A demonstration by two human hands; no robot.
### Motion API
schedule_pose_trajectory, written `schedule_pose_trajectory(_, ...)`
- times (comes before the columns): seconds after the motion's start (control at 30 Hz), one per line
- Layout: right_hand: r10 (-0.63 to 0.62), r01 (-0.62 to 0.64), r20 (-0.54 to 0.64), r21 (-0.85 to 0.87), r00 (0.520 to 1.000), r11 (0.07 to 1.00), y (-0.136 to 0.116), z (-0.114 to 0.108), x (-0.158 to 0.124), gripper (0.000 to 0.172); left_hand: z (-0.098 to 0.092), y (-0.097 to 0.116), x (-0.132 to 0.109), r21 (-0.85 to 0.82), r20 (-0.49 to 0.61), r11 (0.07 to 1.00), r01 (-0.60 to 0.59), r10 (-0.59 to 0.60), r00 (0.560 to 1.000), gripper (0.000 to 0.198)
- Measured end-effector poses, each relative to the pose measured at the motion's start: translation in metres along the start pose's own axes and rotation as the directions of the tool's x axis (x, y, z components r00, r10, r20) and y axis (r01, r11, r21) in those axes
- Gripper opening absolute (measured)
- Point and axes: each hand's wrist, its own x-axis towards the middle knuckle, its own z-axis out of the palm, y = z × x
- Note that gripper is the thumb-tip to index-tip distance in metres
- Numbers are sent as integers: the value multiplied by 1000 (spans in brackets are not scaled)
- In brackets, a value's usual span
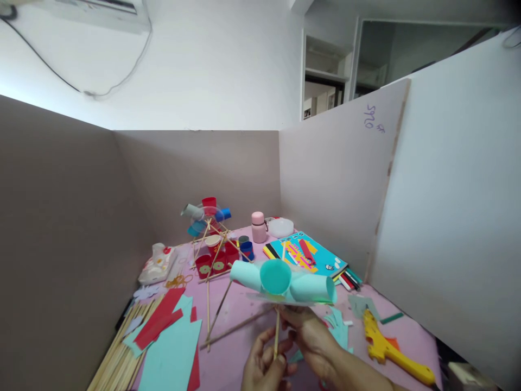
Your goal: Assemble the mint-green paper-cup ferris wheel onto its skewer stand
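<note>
My left hand point(266, 364) is pinched round a thin wooden stick point(277, 336) near the bottom of the view. My right hand point(313, 336) grips the underside of a paper wheel point(285, 282) of teal and mint cups and rolled tubes that sits on top of that stick. Other sticks point(232, 326) spread from it down onto the pink table point(232, 353). Behind stands a second wheel model point(207, 214) of red, blue and grey cups on a stick frame.
A yellow glue gun point(391, 347) lies at the right. Red and teal paper sheets point(171, 336) and a bundle of sticks point(118, 353) lie at the left. A coloured paper pack point(309, 255), a pink bottle point(258, 227) and a tissue pack point(157, 263) stand further back. Partition walls enclose the table.
</note>
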Motion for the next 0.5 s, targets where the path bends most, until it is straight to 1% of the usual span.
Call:
schedule_pose_trajectory(0.1, -3, 2, 55, 11, 998, 1000, -1, 0, -1, 41, 1, 5, 0, 66, 31, 997, -31, 29, 999, 65)
schedule_pose_trajectory(0.23, -18, 16, 88, 24, 996, 1000, -9, -2, -2, 41, 9, 15, 0, 147, 77, 981, -130, 119, 990, 60)
schedule_pose_trajectory(0.3, -30, 28, 84, 30, 996, 999, -15, -5, -1, 40, 15, 22, 0, 163, 104, 971, -175, 160, 982, 59)
schedule_pose_trajectory(0.4, -29, 26, 63, 48, 998, 998, -24, -15, -2, 37, 22, 31, -2, 203, 142, 962, -182, 155, 978, 62)
schedule_pose_trajectory(0.47, -10, 5, 61, 70, 998, 998, -27, -21, -4, 36, 25, 36, -4, 265, 151, 942, -206, 171, 974, 59)
schedule_pose_trajectory(0.5, 2, -7, 62, 81, 998, 997, -28, -24, -5, 36, 27, 37, -5, 309, 159, 919, -247, 206, 966, 56)
